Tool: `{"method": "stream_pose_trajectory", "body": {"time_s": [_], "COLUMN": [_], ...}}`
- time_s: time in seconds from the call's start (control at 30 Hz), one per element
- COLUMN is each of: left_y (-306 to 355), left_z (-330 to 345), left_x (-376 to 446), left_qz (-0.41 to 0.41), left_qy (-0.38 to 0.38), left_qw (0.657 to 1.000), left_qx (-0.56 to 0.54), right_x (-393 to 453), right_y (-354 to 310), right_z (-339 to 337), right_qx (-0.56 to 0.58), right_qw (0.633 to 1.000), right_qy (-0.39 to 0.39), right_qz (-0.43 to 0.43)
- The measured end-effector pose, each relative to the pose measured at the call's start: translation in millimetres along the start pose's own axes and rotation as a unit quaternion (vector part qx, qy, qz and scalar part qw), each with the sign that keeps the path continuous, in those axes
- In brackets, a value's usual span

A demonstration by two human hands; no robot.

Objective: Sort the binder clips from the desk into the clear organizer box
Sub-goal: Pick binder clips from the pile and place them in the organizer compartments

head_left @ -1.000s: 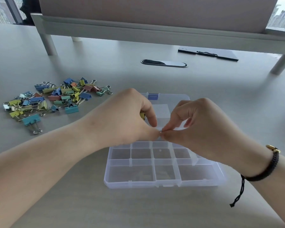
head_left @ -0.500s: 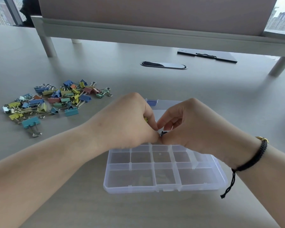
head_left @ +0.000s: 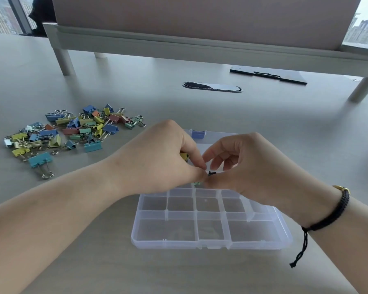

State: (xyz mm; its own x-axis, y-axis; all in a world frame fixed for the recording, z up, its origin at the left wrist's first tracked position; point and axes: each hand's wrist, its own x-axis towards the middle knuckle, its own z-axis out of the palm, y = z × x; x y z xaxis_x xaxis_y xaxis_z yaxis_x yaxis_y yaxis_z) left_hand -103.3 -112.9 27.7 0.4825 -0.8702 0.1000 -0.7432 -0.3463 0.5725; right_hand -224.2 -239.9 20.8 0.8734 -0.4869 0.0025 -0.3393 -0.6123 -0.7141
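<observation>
**deskwatcher:** Hands first. Both are over the far half of the clear organizer box (head_left: 210, 236), fingertips meeting in the middle. The left hand (head_left: 159, 160) is curled, thumb and forefinger pinching a tiny dark clip (head_left: 211, 173) right where the two hands touch. There's also a yellow clip (head_left: 184, 156) tucked in against its palm, only a sliver showing.

**clipfan22:** And the right one?

**deskwatcher:** The right hand (head_left: 249, 164) is curled too, fingers bent inward, thumb and a fingertip nipping that same dark clip from the other side. A bit of green shows just under the pinch, can't tell what it is. Black cord bracelet (head_left: 336, 211) on that wrist, with a loose end dangling.

**clipfan22:** Where's the rest of the clips?

**deskwatcher:** Big pile of binder clips (head_left: 72, 130) off to the left on the desk (head_left: 242, 115), well apart from the box. Blue, yellow, green, pink, all tangled. One larger teal clip (head_left: 40, 161) lies at the near edge of the pile, wire handles pointing toward the person.

**clipfan22:** Anything in the box?

**deskwatcher:** It's lying flat with divided compartments. The near compartments are see-through down to the desk; the far ones are hidden by the hands. It has a blue latch (head_left: 198, 134) on the far edge.

**clipfan22:** Background?

**deskwatcher:** Oval cable grommet (head_left: 212, 87) in the desk, a black clipboard (head_left: 268, 76) beyond it, and a raised shelf (head_left: 200, 45) on legs across the back.
</observation>
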Motion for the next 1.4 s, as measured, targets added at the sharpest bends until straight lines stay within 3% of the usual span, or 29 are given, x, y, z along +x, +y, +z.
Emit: {"method": "stream_pose_trajectory", "body": {"time_s": [0.4, 0.67, 0.8, 0.97, 1.13, 1.27, 1.4], "left_y": [-2, -9, -7, -3, 2, 5, 5], "left_z": [-2, -1, -1, -1, -1, 4, 9], "left_x": [3, 7, 7, 6, 4, 3, 3], "left_qz": [-0.004, -0.008, -0.005, -0.011, 0.023, 0.023, 0.005], "left_qy": [-0.018, 0.003, 0.001, 0.042, 0.098, 0.097, 0.1], "left_qw": [1.0, 0.999, 0.998, 0.986, 0.974, 0.95, 0.938], "left_qx": [-0.012, -0.046, -0.061, -0.16, -0.203, -0.296, -0.33], "right_x": [2, 3, 3, 2, 0, -10, -10], "right_y": [0, 1, -2, -1, -2, -11, -8], "right_z": [-3, 6, 1, -5, -3, 3, 11], "right_qx": [0.019, -0.027, 0.028, 0.054, 0.112, 0.172, 0.163], "right_qw": [0.999, 0.999, 0.999, 0.998, 0.984, 0.964, 0.968], "right_qy": [-0.029, 0.018, -0.01, -0.02, 0.106, 0.078, 0.093], "right_qz": [0.011, 0.003, 0.023, 0.028, -0.09, -0.186, -0.169]}}
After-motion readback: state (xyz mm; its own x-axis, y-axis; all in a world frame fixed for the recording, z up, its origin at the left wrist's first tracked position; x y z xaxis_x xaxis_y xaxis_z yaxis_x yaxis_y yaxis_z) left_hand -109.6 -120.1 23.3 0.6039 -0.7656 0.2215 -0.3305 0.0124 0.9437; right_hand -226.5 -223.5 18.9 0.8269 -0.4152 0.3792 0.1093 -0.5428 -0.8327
